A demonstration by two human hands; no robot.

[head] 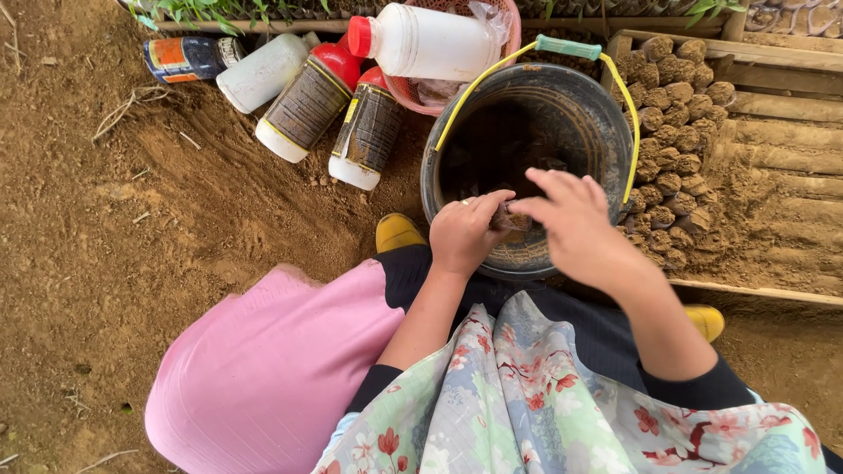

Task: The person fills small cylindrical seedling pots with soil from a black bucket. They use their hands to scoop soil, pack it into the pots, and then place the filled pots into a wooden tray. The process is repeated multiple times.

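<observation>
Right now both hands meet over the black bucket (527, 140): the left hand (465, 233) pinches a small soil-filled pouch (511, 219), the right hand (575, 219), fingers spread, touches it. Best packed firmly, kept above the bucket.

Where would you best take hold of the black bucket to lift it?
By the green grip at the middle of its yellow handle, coming from above at the far rim. The handle leans back over the bucket there, clear of both hands at the near rim.
</observation>
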